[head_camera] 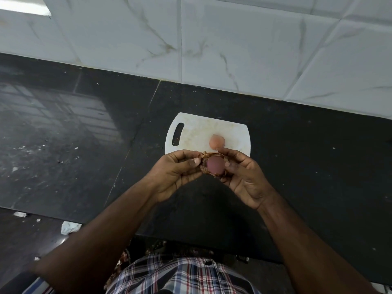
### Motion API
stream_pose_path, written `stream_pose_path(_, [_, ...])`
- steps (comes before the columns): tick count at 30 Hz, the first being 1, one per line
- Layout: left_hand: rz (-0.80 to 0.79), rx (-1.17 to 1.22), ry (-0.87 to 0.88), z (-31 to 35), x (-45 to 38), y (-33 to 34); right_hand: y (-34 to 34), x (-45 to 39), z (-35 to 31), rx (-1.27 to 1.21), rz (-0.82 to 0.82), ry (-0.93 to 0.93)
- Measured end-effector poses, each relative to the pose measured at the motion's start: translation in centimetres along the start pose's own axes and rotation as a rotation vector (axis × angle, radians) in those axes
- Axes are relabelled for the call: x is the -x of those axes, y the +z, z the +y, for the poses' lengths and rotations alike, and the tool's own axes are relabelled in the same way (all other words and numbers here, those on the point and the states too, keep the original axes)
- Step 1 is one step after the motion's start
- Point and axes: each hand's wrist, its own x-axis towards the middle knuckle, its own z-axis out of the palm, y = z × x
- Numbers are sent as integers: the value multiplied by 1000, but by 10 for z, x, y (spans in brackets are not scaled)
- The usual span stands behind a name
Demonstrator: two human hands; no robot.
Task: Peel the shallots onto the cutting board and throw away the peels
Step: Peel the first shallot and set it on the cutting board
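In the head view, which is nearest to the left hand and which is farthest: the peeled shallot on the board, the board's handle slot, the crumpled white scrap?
From the left hand:
1. Peeled shallot, on the cutting board, up and to the right.
2. Handle slot, at the board's left end; too close to the shallot to rank firmly.
3. Crumpled white scrap, far down-left beyond the counter edge.

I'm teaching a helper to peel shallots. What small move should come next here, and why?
Probably pull the loose brown skin off the shallot: both the left hand and right hand grip it, its flesh half bared. One peeled shallot lies on the cutting board.

head view, steeply downward, close over counter [297, 166]
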Motion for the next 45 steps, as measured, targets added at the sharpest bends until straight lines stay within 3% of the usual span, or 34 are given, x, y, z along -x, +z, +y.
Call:
stream_pose_path(7, [-77, 44, -39, -2, 0, -10, 1, 2, -3, -49, 51, 33])
stream_pose_path(13, [-132, -66, 91, -7, -2, -6, 9, 3, -4, -94, 101, 89])
stream_pose_path(25, [37, -127, 346, -30, -10, 8, 30, 7, 2, -139, 129, 38])
stream_pose_path(45, [155, -79, 471, -38, -4, 13, 38, 11, 9, -242, 139, 46])
